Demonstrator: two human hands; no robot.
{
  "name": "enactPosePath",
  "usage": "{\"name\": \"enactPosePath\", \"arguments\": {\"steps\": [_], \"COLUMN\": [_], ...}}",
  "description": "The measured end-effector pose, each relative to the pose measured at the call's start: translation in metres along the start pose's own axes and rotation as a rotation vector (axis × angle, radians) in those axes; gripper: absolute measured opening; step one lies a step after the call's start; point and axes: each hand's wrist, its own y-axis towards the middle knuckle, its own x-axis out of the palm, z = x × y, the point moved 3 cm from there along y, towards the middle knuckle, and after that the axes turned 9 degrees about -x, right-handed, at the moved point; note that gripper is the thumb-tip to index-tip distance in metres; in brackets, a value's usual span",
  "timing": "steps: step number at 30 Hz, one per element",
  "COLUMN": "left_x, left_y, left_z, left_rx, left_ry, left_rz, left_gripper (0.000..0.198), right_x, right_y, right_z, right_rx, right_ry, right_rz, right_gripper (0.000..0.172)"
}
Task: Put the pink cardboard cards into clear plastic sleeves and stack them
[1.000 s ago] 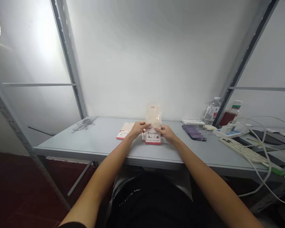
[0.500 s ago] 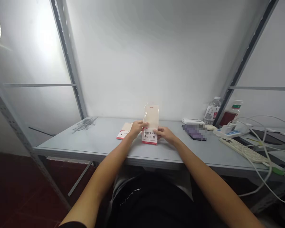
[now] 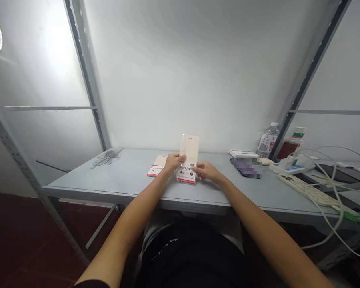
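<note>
Left hand (image 3: 173, 162) and right hand (image 3: 208, 171) are both closed on one flat packet (image 3: 190, 154), which they hold between them in front of the person, tilted up above the near part of the table (image 3: 132, 178). The left pinches the left edge about midway up, its thumb across the front; the right has the opposite edge lower down, thumb over the printed part. Whether the bottom edge touches the table, I cannot tell.

Judging by its looks, the packet should be light and fairly stiff, with a shiny clear wrapper that may slip under dry fingers. Its side edges seem the best place to take hold; a hard squeeze across the middle could bend it or crease the wrapper.

Both forearms come in over the table's front edge and slant towards each other, the hands at much the same height.

Just beyond the left hand, a second packet (image 3: 158, 162) of similar look lies flat. Well off to the right are a dark purple phone (image 3: 245, 168), a clear bottle (image 3: 267, 142) and a pale power strip (image 3: 306, 193).
</note>
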Motion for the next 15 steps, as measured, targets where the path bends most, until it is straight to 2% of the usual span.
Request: {"name": "enactPosePath", "arguments": {"steps": [3, 8, 12, 15], "left_x": [-0.001, -0.008, -0.011, -0.019], "left_y": [0.000, -0.003, -0.001, 0.002], "left_z": [-0.002, -0.005, -0.009, -0.010], "left_rx": [0.035, 0.055, -0.055, -0.165], "left_ry": [0.120, 0.547, 0.730, 0.841], "left_rz": [0.071, 0.355, 0.358, 0.377], "left_gripper": [0.035, 0.046, 0.043, 0.044], "right_x": [-0.004, -0.010, -0.022, -0.038], "right_y": [0.001, 0.003, 0.004, 0.000], "right_z": [0.002, 0.010, 0.014, 0.017], "right_rx": [-0.002, 0.033, 0.090, 0.197], "right_ry": [-0.034, -0.219, -0.536, -0.738], "right_rz": [0.093, 0.204, 0.363, 0.475], "right_gripper": [0.039, 0.046, 0.043, 0.036]}}
